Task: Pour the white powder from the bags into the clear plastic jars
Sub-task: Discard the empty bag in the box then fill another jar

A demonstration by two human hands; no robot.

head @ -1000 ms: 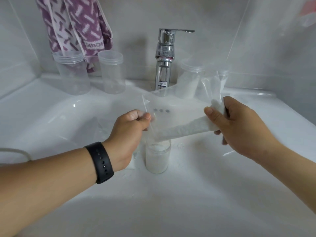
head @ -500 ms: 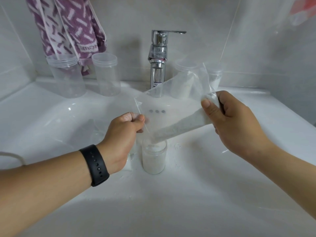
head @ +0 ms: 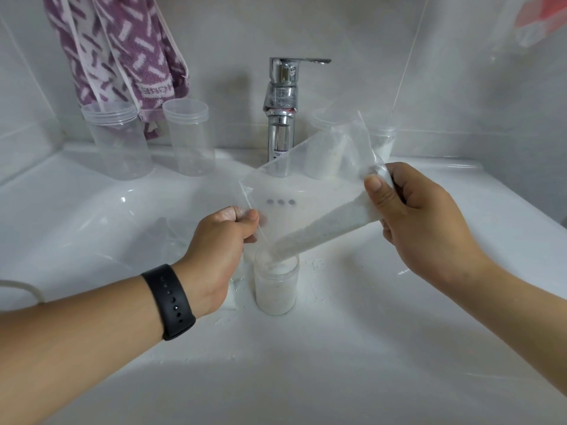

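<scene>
A clear plastic bag (head: 310,194) with white powder along its lower edge is tilted down to the left over a clear jar (head: 276,286) in the sink. The jar is mostly full of powder, and the bag's low corner sits in its mouth. My left hand (head: 224,240) pinches the bag's left edge just above the jar. My right hand (head: 420,219) grips the bag's raised right end. Two empty clear jars (head: 119,142) (head: 190,136) stand at the back left. Two more jars (head: 325,154) (head: 383,142) holding powder stand behind the bag, partly hidden.
The white sink basin (head: 306,363) has spilled powder around the jar. A chrome tap (head: 282,111) rises at the back centre. A purple patterned towel (head: 119,56) hangs at the back left. A small packet of powder (head: 233,296) lies left of the jar.
My right hand has lifted its end of the bag higher, so the bag slopes more steeply. The powder has slid down toward the jar's mouth.
</scene>
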